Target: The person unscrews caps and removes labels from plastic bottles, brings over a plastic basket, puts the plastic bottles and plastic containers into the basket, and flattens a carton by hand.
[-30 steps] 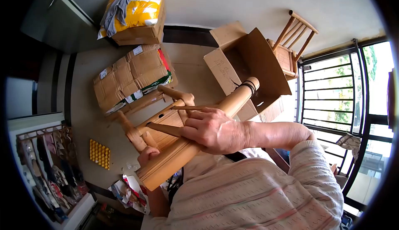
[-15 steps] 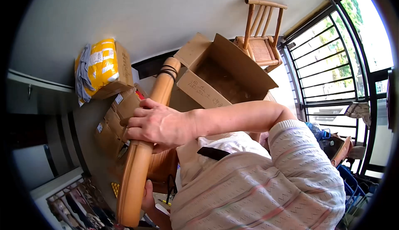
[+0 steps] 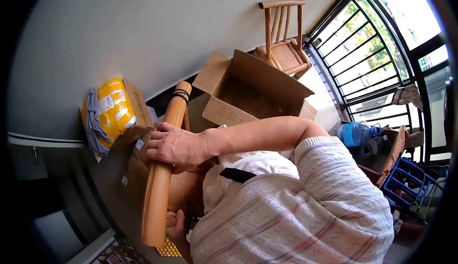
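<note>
My right hand [image 3: 175, 144] is closed round the middle of a tan rolled-up mat [image 3: 157, 202], its back facing up. The roll slants across the left-centre, with black bands [image 3: 181, 95] wound round its far end. Low down beside the roll, my left hand [image 3: 177, 226] is partly hidden, its thumb and fingers closed on a rounded tan piece that I cannot identify. A brown surface [image 3: 186, 190] and a dark looped item [image 3: 192, 214] lie close to that hand.
An open cardboard box [image 3: 226, 111] stands ahead, with a bamboo chair [image 3: 286, 54] behind it. At left, a yellow-wrapped parcel [image 3: 117, 104] rests against cartons. On the right are a large water bottle [image 3: 355, 134], a blue crate [image 3: 405, 183] and a barred window [image 3: 367, 49].
The view has shifted, bringing the bottle and crate further into sight. The roll stands slightly steeper, its banded end lower in view. More of my left hand shows.
</note>
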The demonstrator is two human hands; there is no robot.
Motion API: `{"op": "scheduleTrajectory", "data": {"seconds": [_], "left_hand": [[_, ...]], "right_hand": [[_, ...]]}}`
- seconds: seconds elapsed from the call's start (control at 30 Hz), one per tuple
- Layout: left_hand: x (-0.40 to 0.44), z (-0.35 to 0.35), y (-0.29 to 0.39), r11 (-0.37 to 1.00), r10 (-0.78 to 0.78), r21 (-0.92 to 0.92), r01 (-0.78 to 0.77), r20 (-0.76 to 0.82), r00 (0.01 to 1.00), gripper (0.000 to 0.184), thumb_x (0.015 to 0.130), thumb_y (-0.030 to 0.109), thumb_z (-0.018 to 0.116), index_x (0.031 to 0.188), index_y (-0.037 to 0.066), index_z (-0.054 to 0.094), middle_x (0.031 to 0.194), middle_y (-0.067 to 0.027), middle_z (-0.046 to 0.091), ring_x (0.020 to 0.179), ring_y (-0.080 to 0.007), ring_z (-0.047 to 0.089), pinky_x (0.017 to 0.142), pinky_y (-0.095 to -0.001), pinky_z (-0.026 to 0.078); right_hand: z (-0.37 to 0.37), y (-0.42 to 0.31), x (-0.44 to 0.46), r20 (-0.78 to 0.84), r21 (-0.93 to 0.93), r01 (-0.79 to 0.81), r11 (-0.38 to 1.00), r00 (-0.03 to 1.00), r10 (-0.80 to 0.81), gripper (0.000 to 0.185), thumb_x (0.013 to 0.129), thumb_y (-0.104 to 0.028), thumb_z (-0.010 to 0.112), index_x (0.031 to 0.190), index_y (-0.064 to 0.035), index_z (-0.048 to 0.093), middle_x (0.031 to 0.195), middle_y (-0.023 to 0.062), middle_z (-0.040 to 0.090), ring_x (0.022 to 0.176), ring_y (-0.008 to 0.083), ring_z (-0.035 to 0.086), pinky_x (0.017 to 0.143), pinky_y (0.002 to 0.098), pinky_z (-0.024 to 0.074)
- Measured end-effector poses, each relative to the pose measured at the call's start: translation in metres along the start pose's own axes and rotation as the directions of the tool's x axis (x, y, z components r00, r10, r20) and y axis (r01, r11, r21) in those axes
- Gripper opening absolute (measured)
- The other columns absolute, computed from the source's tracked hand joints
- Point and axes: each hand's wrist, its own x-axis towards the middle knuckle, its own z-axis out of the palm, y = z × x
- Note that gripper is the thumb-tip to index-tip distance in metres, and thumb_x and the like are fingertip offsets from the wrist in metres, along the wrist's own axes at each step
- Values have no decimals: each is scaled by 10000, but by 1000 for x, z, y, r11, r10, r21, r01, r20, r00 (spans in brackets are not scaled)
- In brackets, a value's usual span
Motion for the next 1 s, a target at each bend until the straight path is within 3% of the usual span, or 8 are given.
{"op": "scheduleTrajectory", "data": {"seconds": [0.1,0.4,0.5,0.7,0.73,0.83,0.9,1.0], "left_hand": [[10,-1,-2,992,26,-127,-23,27,999,225,715,36,710,785,46,496,759,-2,465,718,-115,464,666,-242,396],[11,-1,11,985,-108,-122,119,93,990,221,713,17,713,784,54,507,695,4,474,630,-106,470,587,-223,401],[9,0,4,987,-101,-121,105,33,994,236,703,44,729,779,58,506,697,0,480,611,-118,476,567,-244,411],[21,3,-26,928,16,361,-90,203,979,277,695,145,769,714,57,508,697,3,499,630,-108,491,585,-252,412],[28,8,-45,937,46,326,-124,236,971,291,688,167,781,714,61,511,691,2,506,627,-110,495,583,-255,412],[33,18,-52,989,-107,124,76,269,957,287,689,180,784,685,64,521,655,4,505,603,-116,495,567,-262,410],[38,21,-43,962,98,221,-160,266,959,284,694,189,781,640,69,529,611,11,496,564,-120,485,543,-261,402],[45,21,-29,927,118,308,-213,299,947,279,698,191,778,633,67,537,601,11,500,549,-121,486,535,-258,400]], "right_hand": [[1,2,1,10,-32,-38,999,999,38,519,535,-246,743,980,-103,518,939,57,519,981,235,491,922,421,303],[14,5,2,54,-24,-36,999,998,38,491,533,-248,735,951,-107,521,925,54,513,968,246,483,886,409,311],[19,6,10,105,7,-54,998,993,53,478,539,-221,727,953,-103,521,925,56,513,971,245,487,902,419,310],[39,26,1,70,34,-94,995,993,92,453,557,-191,720,956,-103,525,933,65,520,984,249,494,934,434,301],[38,31,-4,67,33,-105,994,992,103,456,559,-194,722,961,-104,526,938,65,523,984,249,493,930,431,303],[32,41,-21,41,42,-139,989,990,138,466,563,-202,726,974,-107,528,951,64,532,984,249,492,917,423,308],[29,43,-34,14,59,-165,985,986,165,471,564,-204,726,982,-110,529,958,64,536,983,248,491,909,420,309],[19,44,-40,49,62,-190,980,981,187,463,570,-218,725,978,-119,530,950,58,536,973,245,490,895,420,308]]}}
